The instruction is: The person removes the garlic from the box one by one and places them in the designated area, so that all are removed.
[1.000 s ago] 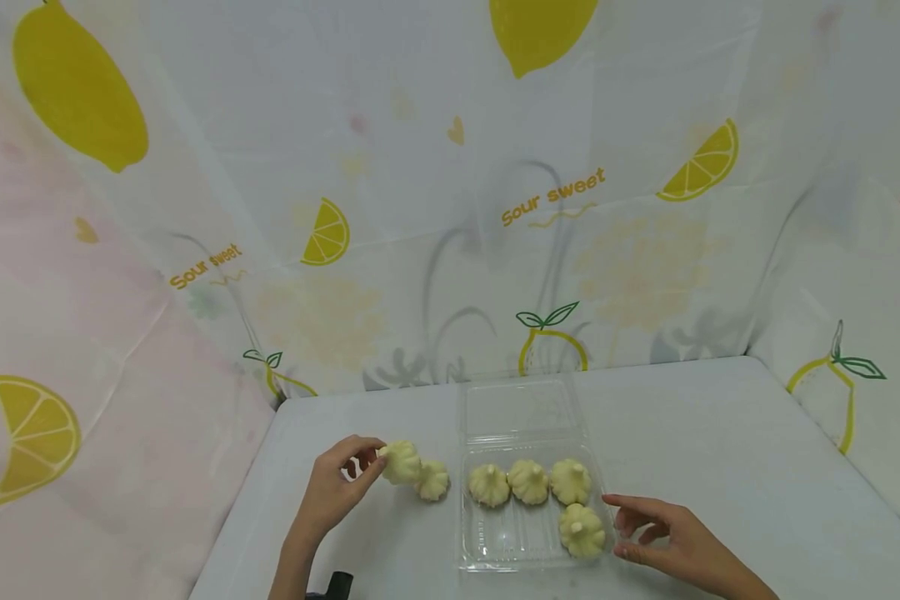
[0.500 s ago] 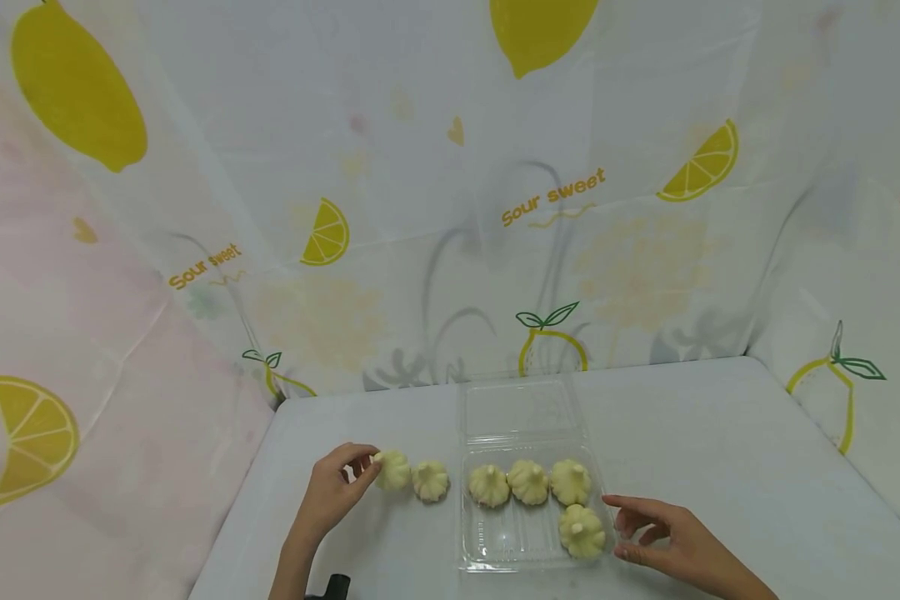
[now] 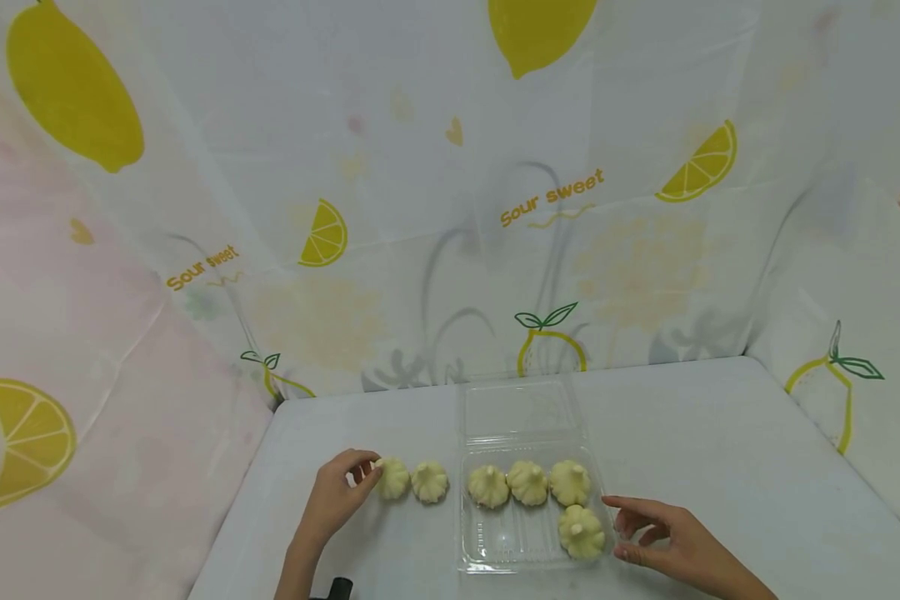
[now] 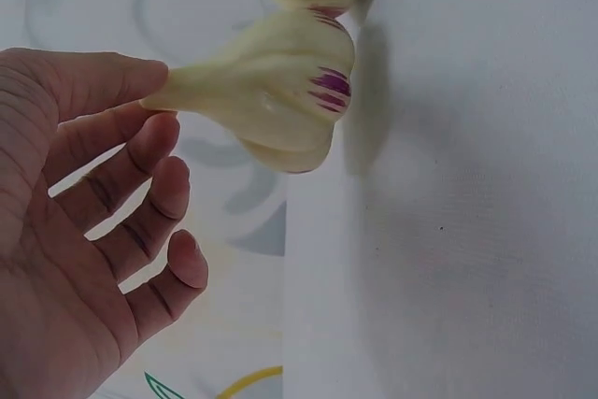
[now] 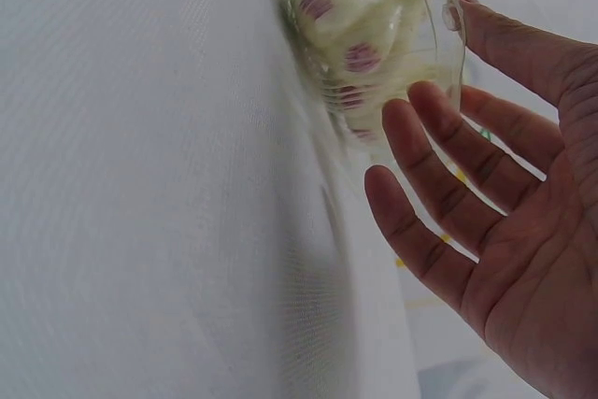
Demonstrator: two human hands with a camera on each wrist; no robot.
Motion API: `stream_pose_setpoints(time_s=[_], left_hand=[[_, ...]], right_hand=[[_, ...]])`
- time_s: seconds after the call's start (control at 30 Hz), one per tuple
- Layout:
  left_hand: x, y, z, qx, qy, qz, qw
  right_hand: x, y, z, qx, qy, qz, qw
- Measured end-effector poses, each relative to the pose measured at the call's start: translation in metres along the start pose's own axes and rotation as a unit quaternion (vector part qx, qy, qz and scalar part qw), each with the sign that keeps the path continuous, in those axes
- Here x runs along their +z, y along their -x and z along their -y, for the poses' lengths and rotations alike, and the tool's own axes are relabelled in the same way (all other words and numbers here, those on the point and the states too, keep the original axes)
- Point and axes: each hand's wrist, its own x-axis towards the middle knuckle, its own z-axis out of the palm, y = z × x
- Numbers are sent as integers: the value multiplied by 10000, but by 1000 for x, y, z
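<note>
My left hand pinches the stem of a pale garlic bulb between thumb and forefinger. In the left wrist view that bulb has purple streaks at its base, which is at or just above the table; contact is hard to tell. A second garlic bulb sits just right of it. Beside the right wall of a clear plastic box is my right hand, its fingers loosely bent around nothing. The right wrist view shows its fingertips by the box wall, apparently touching it.
Several garlic bulbs lie in the box: a back row, plus one bulb at front right. The box's clear lid is folded back on the white table. A black object shows near my left forearm. A lemon-print cloth hangs behind.
My left hand has moved the held garlic bulb slightly left and down, from overlapping the second bulb to beside it. My right hand and the box have stayed in place.
</note>
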Motion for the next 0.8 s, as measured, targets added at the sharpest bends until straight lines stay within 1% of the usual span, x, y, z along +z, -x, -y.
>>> stream_pose_setpoints(time_s=[0.2,0.33,0.53,0.67,0.73,0.8], left_hand=[[4,1,4,-171,-119,70,9998],[6,2,5,-160,-123,78,9998],[6,3,6,-71,-176,62,9998],[4,2,2,-9,-211,44,9998],[3,1,-2,101,-211,-2,9997],[1,1,-5,290,-205,-71,9993]], right_hand=[[0,0,1,-8,31,-20,10000],[1,0,1,38,1,-13,10000],[0,-1,3,52,-88,34,9999],[0,0,3,-6,-68,45,10000],[0,0,3,-33,-47,43,10000],[0,0,2,-38,-35,45,10000]])
